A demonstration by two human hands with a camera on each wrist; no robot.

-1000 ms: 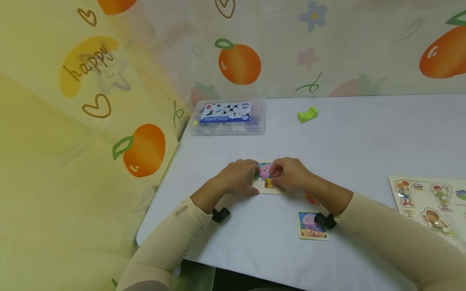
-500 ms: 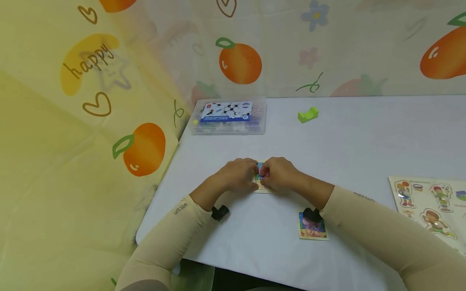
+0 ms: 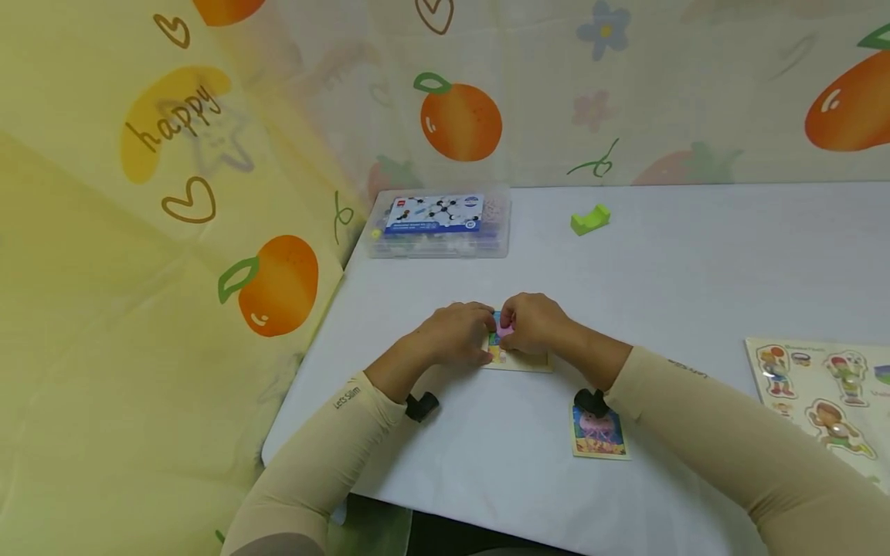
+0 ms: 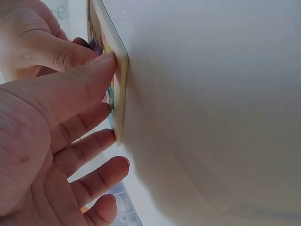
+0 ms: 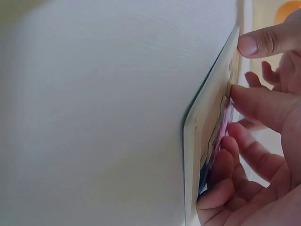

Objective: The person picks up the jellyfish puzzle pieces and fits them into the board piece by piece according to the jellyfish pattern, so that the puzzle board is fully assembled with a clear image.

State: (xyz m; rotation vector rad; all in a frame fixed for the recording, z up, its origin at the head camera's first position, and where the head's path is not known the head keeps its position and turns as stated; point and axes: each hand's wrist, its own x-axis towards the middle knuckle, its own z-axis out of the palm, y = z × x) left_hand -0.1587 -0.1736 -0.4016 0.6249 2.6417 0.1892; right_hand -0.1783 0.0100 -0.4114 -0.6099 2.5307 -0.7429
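A small picture puzzle board [image 3: 528, 361] lies flat on the white table [image 3: 695, 262]. My left hand [image 3: 480, 344] steadies its left side, with the thumb [image 4: 101, 70] against the board's edge [image 4: 121, 70] and the fingertips resting on its face. My right hand [image 3: 511, 328] pinches a pink puzzle piece [image 3: 505, 330] over the board's upper left part. In the right wrist view the fingers [image 5: 254, 101] hold the thin piece [image 5: 221, 134] on the board [image 5: 202, 141]. Most of the board's picture is hidden under both hands.
A jellyfish picture card [image 3: 598, 432] lies near my right wrist. At the far left of the table stands a clear plastic box [image 3: 438, 224], with a green block [image 3: 589, 219] to its right. A wooden board with cartoon figures [image 3: 820, 386] sits at the right edge.
My right hand has slid left across the board with the pink piece and closed up against the left hand. The right forearm shifted, uncovering more of the jellyfish card. The left hand stayed put.
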